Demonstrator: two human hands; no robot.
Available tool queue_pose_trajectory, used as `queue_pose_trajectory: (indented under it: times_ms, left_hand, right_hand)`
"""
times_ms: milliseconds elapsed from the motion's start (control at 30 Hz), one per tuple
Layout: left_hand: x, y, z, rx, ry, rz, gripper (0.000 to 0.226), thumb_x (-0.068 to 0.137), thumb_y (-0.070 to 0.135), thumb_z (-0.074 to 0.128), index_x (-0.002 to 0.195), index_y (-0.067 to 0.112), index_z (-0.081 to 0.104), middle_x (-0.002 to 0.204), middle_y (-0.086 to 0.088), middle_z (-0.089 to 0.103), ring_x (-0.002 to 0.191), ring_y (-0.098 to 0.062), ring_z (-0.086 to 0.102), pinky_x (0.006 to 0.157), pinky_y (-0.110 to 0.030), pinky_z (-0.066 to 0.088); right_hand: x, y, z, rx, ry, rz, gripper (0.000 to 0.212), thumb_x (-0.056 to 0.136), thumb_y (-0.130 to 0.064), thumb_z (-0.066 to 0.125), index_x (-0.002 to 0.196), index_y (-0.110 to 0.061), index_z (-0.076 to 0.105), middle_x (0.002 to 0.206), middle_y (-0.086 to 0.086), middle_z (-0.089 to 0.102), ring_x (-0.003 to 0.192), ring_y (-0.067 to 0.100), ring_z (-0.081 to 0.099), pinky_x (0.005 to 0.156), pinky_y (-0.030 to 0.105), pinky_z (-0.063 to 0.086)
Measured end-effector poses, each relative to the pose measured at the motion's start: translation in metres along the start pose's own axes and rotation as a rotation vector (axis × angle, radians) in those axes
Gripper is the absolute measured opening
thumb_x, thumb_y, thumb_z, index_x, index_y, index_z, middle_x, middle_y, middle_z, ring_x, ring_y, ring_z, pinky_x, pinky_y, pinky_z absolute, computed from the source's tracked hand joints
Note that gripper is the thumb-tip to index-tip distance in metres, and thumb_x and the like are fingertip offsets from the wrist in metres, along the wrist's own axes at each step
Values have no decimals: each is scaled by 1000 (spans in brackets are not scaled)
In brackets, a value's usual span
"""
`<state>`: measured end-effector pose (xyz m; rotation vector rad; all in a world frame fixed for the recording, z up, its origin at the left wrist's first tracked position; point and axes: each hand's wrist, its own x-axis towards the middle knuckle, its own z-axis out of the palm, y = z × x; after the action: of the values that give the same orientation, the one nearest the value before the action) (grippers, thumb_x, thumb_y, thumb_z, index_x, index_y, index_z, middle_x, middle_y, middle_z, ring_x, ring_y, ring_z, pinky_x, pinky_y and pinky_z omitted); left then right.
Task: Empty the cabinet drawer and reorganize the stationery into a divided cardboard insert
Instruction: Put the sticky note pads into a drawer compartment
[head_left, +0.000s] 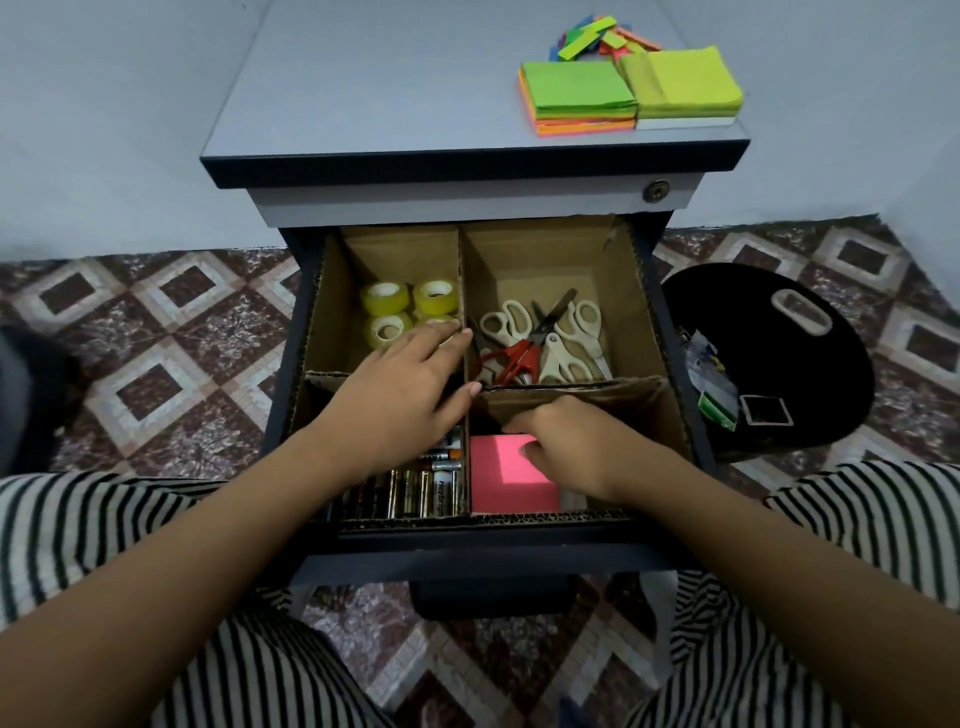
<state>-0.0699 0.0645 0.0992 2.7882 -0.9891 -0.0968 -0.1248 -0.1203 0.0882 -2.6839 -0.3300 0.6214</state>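
The open cabinet drawer (467, 551) holds a cardboard insert (639, 312) split into four compartments. Yellow tape rolls (410, 306) lie in the far left one, several scissors (540, 338) in the far right, batteries (410, 488) in the near left. A pink sticky-note block (506, 486) sits in the near right compartment. My right hand (576, 447) grips the block's far right side with curled fingers. My left hand (410, 384) lies flat with straight fingers over the central cardboard divider, fingertips touching its top edge near the tape rolls.
On the cabinet top (363, 104) at the far right are green and yellow sticky-note stacks (623, 93) and loose coloured strips (597, 41). A black round tray (769, 353) with small items sits on the tiled floor to the right. My striped knees flank the drawer.
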Motion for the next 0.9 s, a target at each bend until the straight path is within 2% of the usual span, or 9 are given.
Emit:
queue_pose_trajectory:
  times_ms: [100,167,333,567,700,733,800,867,900]
  left_hand:
    - [0,-1,0,-6,10,2,61,95,46,37,143,8,35,145,-10,39,134,-25,36,108,-40,36]
    - [-1,-1,1,-6,17,11,69,91,53,26,141,8,38,143,-10,42,132,-26,39,105,-42,40]
    - [0,-2,3,-12,31,12,68,91,51,26,141,6,39,142,-12,43,130,-27,42,102,-44,43]
    - [-1,-1,3,-21,32,14,73,87,53,21,139,6,42,141,-11,45,128,-26,44,100,-41,44]
    - [0,1,1,-37,36,8,72,87,53,21,138,7,44,140,-10,46,127,-27,45,101,-41,44]
    - [-1,1,2,-50,38,6,71,87,52,22,136,7,46,138,-10,47,126,-27,46,100,-41,44]
    - [-2,4,-2,-75,71,13,68,87,51,25,134,8,49,136,-10,50,124,-27,48,99,-42,46]
    - [-2,4,-5,-117,104,15,65,87,50,27,133,11,51,135,-8,51,123,-25,49,99,-40,46]
    - [-2,3,-6,-136,126,14,63,88,49,28,132,12,52,133,-8,52,122,-24,50,99,-37,46]
  right_hand:
    - [1,-1,0,-72,7,-44,33,91,-6,45,117,-18,62,106,4,66,95,20,61,81,30,49]
    - [1,-2,-2,-93,-7,-35,36,90,-1,45,116,-18,63,103,4,67,91,19,62,80,31,51]
    - [3,0,2,-98,-39,-27,29,89,0,45,100,-15,67,91,3,68,79,17,63,76,34,54]
    - [1,1,-4,-53,-18,-64,37,93,-8,44,125,-21,58,110,2,64,95,17,60,81,27,49]
    - [-3,0,-15,-44,-14,-78,28,94,-12,45,117,-14,62,100,5,67,89,19,61,81,34,51]
    - [-5,-1,-17,-19,-16,-85,28,94,-13,46,117,-12,62,104,5,67,94,19,62,83,30,50]
    - [-11,-4,-27,72,17,-93,30,94,-17,51,121,-14,62,114,0,67,104,12,61,83,13,44]
    - [-19,-7,-40,183,86,-86,27,93,-20,56,118,-16,65,110,-7,67,99,1,60,76,1,40]
    - [-23,-7,-46,229,137,-80,24,92,-22,58,113,-17,68,101,-12,67,91,-4,59,73,2,41]
